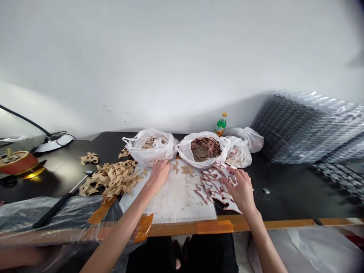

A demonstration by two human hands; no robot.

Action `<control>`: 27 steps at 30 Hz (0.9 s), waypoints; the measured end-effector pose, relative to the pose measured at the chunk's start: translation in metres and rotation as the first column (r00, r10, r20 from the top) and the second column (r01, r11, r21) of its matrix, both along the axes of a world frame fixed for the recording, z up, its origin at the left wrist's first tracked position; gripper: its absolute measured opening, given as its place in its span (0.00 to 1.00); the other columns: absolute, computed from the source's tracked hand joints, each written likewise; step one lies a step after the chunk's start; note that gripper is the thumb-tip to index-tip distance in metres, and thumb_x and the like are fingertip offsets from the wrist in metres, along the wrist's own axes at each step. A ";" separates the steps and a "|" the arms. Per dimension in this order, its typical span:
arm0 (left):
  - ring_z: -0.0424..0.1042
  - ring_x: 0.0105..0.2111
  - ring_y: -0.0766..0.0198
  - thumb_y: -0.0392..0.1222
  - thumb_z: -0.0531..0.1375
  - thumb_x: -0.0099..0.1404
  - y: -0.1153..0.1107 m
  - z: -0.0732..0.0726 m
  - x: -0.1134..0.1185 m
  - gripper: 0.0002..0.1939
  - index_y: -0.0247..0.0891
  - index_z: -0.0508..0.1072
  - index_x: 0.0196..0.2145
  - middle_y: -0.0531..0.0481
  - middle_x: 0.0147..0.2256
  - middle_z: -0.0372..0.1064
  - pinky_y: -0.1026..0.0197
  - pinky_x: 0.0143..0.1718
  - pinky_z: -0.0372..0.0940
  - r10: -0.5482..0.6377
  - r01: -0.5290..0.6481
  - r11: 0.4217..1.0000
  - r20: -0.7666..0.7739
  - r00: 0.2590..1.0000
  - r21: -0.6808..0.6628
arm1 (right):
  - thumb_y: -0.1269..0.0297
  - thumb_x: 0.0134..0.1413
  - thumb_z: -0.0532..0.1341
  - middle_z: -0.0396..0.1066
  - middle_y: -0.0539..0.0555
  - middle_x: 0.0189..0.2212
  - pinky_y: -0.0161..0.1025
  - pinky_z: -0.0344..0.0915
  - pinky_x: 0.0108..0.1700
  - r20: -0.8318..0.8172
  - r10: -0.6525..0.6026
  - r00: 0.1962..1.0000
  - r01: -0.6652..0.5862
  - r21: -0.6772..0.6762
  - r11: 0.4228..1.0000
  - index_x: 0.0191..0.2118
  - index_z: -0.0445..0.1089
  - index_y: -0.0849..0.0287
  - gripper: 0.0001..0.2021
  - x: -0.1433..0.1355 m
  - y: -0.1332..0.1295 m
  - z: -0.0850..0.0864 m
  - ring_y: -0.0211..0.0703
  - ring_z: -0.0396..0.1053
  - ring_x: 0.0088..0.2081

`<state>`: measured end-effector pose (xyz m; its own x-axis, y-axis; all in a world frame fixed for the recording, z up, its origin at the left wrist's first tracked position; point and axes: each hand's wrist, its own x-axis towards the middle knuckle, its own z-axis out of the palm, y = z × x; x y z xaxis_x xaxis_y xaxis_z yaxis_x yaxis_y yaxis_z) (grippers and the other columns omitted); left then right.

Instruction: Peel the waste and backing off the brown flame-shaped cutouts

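My left hand (160,172) is at the far part of a white board (170,206), right in front of the left plastic bag (146,154). Its fingers are curled together with their tips hidden, so anything in them does not show. Two or so tan cut-out pieces (186,170) lie flat on the board beside it. On the right, my right hand (241,185) rests over a heap of white-faced cut-out pieces with reddish-brown edges (212,182), thumb and fingers apart. Another plastic bag (201,163), filled with brown cut-out pieces (203,149), stands between the hands, farther back.
A heap of tan pieces (116,176) lies left of the board, near a black-handled tool (58,208). Behind are a green bottle (221,124) and tied white bags (241,151). Stacked dark trays (295,129) stand right; a lamp base (54,142) stands left.
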<state>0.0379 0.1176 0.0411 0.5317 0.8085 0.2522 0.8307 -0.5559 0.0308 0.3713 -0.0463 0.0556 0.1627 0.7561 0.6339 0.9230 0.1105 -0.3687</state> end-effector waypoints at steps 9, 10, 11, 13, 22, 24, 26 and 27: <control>0.73 0.47 0.41 0.37 0.53 0.71 -0.031 0.005 -0.095 0.15 0.37 0.79 0.35 0.35 0.42 0.74 0.40 0.53 0.63 0.210 -0.207 0.976 -0.042 0.977 0.072 | 0.51 0.73 0.55 0.78 0.60 0.41 0.45 0.68 0.44 -0.070 0.025 0.997 -0.029 -0.064 0.998 0.44 0.79 0.58 0.19 0.012 0.046 0.020 0.52 0.75 0.41; 0.73 0.47 0.40 0.40 0.53 0.72 -0.032 0.008 -0.096 0.15 0.37 0.79 0.36 0.34 0.42 0.74 0.40 0.52 0.64 0.247 -0.245 0.967 -0.031 0.969 0.066 | 0.52 0.72 0.55 0.78 0.58 0.35 0.43 0.66 0.40 -0.080 -0.009 0.997 -0.002 -0.130 0.991 0.43 0.79 0.59 0.19 0.013 0.060 0.029 0.50 0.75 0.36; 0.73 0.47 0.40 0.42 0.54 0.72 -0.031 0.011 -0.093 0.15 0.36 0.79 0.36 0.34 0.42 0.74 0.40 0.51 0.64 0.264 -0.264 0.964 -0.014 0.964 0.037 | 0.53 0.72 0.56 0.78 0.57 0.32 0.42 0.65 0.39 -0.064 -0.048 0.997 0.034 -0.204 0.978 0.43 0.79 0.59 0.18 0.013 0.075 0.037 0.50 0.75 0.34; 0.75 0.46 0.42 0.43 0.55 0.73 -0.026 0.016 -0.076 0.15 0.36 0.79 0.37 0.35 0.43 0.74 0.43 0.51 0.65 0.229 -0.226 0.971 0.033 0.973 -0.077 | 0.55 0.69 0.59 0.80 0.60 0.35 0.42 0.65 0.42 0.041 -0.089 0.995 0.097 -0.362 0.927 0.42 0.80 0.60 0.15 0.010 0.108 0.051 0.54 0.76 0.39; 0.75 0.52 0.44 0.42 0.66 0.64 0.016 0.002 0.030 0.08 0.36 0.80 0.39 0.36 0.50 0.77 0.51 0.52 0.66 0.147 -0.106 0.963 0.154 0.977 -0.246 | 0.64 0.66 0.58 0.79 0.67 0.44 0.45 0.67 0.48 0.025 -0.156 0.987 0.152 -0.417 0.896 0.44 0.79 0.63 0.13 -0.015 0.170 0.057 0.57 0.76 0.47; 0.76 0.51 0.44 0.39 0.67 0.62 0.022 -0.002 0.034 0.06 0.36 0.79 0.37 0.36 0.48 0.77 0.51 0.52 0.65 0.168 -0.112 0.956 0.194 0.967 -0.271 | 0.63 0.65 0.58 0.78 0.65 0.45 0.44 0.67 0.49 -0.023 -0.109 0.994 0.092 -0.375 0.922 0.41 0.78 0.61 0.12 -0.012 0.164 0.059 0.55 0.75 0.48; 0.76 0.48 0.45 0.37 0.67 0.59 0.025 -0.003 0.032 0.04 0.36 0.78 0.34 0.37 0.45 0.78 0.51 0.51 0.66 0.184 -0.105 0.948 0.246 0.952 -0.302 | 0.61 0.64 0.58 0.78 0.62 0.42 0.43 0.68 0.48 -0.087 -0.045 0.995 0.012 -0.342 0.940 0.38 0.77 0.60 0.11 -0.009 0.153 0.062 0.53 0.75 0.46; 0.77 0.47 0.47 0.36 0.67 0.59 0.026 -0.002 0.028 0.03 0.36 0.78 0.32 0.38 0.43 0.78 0.52 0.51 0.66 0.192 -0.099 0.943 0.278 0.941 -0.317 | 0.60 0.65 0.58 0.78 0.61 0.39 0.42 0.69 0.46 -0.123 -0.014 0.992 -0.027 -0.331 0.943 0.38 0.76 0.60 0.12 -0.009 0.146 0.063 0.52 0.75 0.43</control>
<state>0.0663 0.1438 0.0391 0.3386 0.9332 0.1206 0.8270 -0.3563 0.4350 0.3625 0.0996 0.1190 0.2172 0.9213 0.3224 0.8684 -0.0316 -0.4949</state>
